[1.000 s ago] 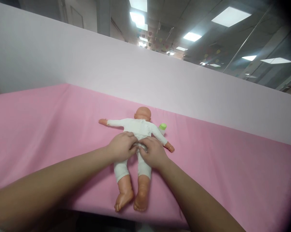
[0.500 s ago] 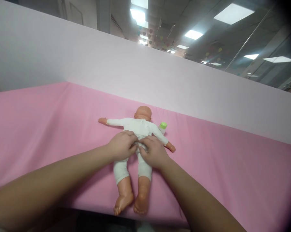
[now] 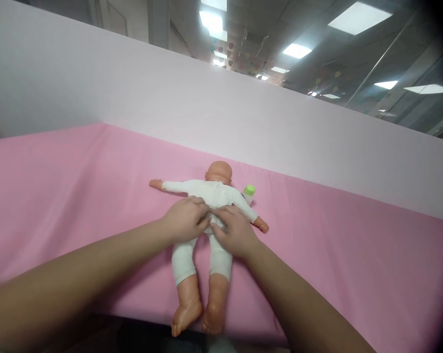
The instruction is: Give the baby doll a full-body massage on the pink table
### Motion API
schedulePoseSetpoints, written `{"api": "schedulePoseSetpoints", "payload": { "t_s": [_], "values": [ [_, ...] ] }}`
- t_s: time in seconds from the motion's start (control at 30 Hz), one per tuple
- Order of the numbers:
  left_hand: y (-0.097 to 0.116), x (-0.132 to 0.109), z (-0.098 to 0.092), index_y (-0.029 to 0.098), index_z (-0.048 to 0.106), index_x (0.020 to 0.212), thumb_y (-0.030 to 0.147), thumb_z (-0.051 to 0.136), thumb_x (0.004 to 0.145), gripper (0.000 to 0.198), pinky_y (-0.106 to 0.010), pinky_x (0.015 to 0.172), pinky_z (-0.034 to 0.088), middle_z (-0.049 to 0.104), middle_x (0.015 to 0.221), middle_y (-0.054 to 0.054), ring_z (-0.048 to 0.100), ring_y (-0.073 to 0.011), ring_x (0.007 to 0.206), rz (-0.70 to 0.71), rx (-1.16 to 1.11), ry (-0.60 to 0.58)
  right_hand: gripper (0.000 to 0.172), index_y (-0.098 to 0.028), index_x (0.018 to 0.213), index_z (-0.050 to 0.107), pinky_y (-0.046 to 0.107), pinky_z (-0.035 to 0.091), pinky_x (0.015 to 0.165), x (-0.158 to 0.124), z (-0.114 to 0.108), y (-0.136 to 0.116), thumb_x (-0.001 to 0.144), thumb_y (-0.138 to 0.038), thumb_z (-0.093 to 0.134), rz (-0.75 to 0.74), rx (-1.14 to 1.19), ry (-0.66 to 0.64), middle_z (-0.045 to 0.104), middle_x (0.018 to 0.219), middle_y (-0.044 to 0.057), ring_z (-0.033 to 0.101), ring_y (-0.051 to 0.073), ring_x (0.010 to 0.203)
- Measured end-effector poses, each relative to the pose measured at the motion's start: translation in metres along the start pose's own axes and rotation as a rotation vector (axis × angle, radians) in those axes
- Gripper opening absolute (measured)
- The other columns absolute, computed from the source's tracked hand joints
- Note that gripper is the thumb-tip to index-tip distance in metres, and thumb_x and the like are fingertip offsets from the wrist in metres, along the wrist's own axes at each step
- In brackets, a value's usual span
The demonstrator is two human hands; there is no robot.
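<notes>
While a doll (image 3: pixel 214 194) is lying face down on the pink table (image 3: pixel 335 255), left hand (image 3: pixel 186 218) and right hand (image 3: pixel 236 231) are resting curled fingers on its lower back, any clamping being unclear, its torso probably light, soft and best held at the sides.

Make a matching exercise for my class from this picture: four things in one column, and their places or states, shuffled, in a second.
Column one
1. White-clothed baby doll
2. Small pale bottle with a green cap
3. Bare left hand
4. Flat white panel

Column two
A. Standing behind the smooth pink covering
B. Touching the doll's lower back
C. Lying face down
D. Beside the doll's sleeve at picture right

Pairs: 1-C, 2-D, 3-B, 4-A
</notes>
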State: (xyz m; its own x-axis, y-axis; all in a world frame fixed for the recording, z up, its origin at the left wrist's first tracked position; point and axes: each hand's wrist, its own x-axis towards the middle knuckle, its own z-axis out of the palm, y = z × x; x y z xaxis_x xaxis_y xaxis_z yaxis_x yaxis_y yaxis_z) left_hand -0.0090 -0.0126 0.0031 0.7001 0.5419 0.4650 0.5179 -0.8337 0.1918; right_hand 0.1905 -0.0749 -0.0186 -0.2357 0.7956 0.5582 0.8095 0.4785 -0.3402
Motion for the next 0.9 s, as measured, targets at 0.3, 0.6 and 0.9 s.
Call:
{"api": "schedulePoseSetpoints", "payload": {
  "t_s": [0.3, 0.6, 0.9],
  "values": [
    [0.004, -0.001, -0.004, 0.021, 0.074, 0.088, 0.03, 0.053, 0.094, 0.024, -0.036, 0.073, 0.046, 0.068, 0.082, -0.005, 0.064, -0.0225, 0.081, -0.012, -0.012, -0.025, 0.015, -0.024, 0.101, 0.074, 0.039, 0.052, 0.092, -0.001, -0.006, -0.001, 0.091, -0.024, 0.064, -0.052, 0.078, 0.04, 0.072, 0.095, 0.003, 0.065, 0.021, 0.095],
    [0.0, 0.0, -0.001, 0.022, 0.074, 0.105, 0.028, 0.058, 0.087, 0.024, -0.041, 0.082, 0.049, 0.068, 0.093, -0.007, 0.064, -0.0264, 0.089, -0.015, -0.018, -0.052, 0.026, -0.024, 0.116, 0.072, 0.045, 0.05, 0.101, 0.0, -0.001, 0.0, 0.092, -0.029, 0.064, 0.043, 0.014, 0.006, 0.073, 0.112, 0.006, 0.063, 0.026, 0.111],
    [0.004, -0.003, -0.01, 0.02, 0.073, 0.085, 0.028, 0.058, 0.088, 0.017, -0.034, 0.07, 0.047, 0.067, 0.08, -0.003, 0.062, -0.0208, 0.077, -0.035, -0.158, 0.009, 0.015, -0.026, 0.095, 0.075, 0.037, 0.054, 0.086, -0.001, -0.008, -0.007, 0.091, -0.021, 0.062, 0.001, 0.128, 0.044, 0.075, 0.09, 0.0, 0.067, 0.019, 0.089]
  ]
}}
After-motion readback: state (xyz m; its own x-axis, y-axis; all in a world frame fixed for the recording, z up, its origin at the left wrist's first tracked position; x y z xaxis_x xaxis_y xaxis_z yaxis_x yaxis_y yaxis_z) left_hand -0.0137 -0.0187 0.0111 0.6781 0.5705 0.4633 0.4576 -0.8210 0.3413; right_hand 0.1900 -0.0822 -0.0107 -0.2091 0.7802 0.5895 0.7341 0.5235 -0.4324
